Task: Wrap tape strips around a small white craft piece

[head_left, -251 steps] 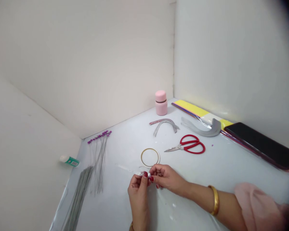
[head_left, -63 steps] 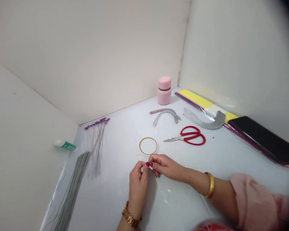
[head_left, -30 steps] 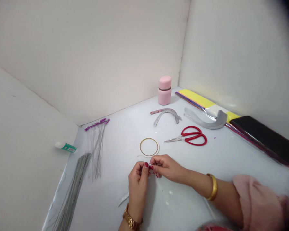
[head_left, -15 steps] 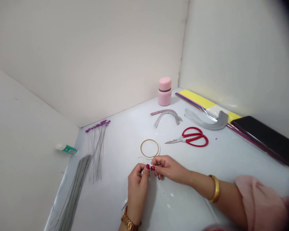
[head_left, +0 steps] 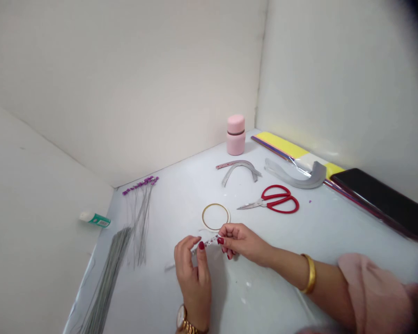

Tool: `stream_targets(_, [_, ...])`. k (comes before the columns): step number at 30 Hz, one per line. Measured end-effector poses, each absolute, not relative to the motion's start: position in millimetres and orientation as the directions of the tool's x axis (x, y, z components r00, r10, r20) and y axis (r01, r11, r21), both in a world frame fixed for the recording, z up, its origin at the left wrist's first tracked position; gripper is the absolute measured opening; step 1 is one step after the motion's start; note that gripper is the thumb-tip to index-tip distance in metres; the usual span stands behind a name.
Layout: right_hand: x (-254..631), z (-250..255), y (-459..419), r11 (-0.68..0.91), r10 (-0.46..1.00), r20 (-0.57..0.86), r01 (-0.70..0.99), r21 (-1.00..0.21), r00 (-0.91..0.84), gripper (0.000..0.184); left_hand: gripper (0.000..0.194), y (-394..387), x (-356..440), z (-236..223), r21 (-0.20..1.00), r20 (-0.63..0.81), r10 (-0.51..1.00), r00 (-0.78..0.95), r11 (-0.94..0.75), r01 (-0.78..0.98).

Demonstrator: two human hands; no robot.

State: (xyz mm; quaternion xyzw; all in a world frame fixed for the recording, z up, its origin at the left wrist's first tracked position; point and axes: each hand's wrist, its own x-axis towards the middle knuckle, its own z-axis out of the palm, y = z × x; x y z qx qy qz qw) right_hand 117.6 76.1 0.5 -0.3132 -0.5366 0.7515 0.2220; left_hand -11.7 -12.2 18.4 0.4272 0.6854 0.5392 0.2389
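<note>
Since the work sits directly in front of me, I record all positions from the thin gold hoop [head_left: 215, 216] lying flat on the white bench [head_left: 264, 290]. The narrow white printed strip [head_left: 207, 243] lies just below the hoop, near but not touching it, and runs slantwise between my hands. My right hand [head_left: 244, 243] is just below and to the right of the hoop. Its fingers [head_left: 226, 246] are closed in a firm pinch on the strip's right end. My left hand [head_left: 193, 278] is below and to the left of the hoop, with its fingers [head_left: 188, 241] loosely curled and parted over the strip's middle; I cannot tell whether they grip it. The strip's far end points left, clear of the bench.

A gold bangle [head_left: 308, 273] sits on my right forearm, and a gold wristwatch [head_left: 181, 317] on my left wrist. Right of the hoop lie red-handled scissors [head_left: 280, 200]. Beyond the hoop stand a pink jar [head_left: 236, 135] and, before it, two curved strips [head_left: 238, 169]. Left of the hoop lie purple-tipped wires [head_left: 141, 199] and a grey wire bundle [head_left: 107, 273]. A glue tube [head_left: 94, 220] lies further left.
</note>
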Motion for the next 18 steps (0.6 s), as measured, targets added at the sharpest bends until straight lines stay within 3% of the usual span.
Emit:
stream_targets(3, [117,2,76,-0.329,0.686,-0.225,-0.019,-0.944,-0.692,0.035,0.012,-14,-6,17,0.968,0.072,0.871,-0.487,0.056,0.244])
stream_targets(9, [118,1,75,-0.314,0.684,-0.199,-0.038,-0.949,-0.702,0.033,0.017,-2,8,2,0.98,-0.194,0.903,-0.384,0.163,-0.112])
stream_targets(18, [119,0,74,-0.262,0.646,-0.177,0.002,-0.965,-0.743,0.029,0.021,-5,5,3,0.916,-0.335,0.834,-0.438,0.18,-0.358])
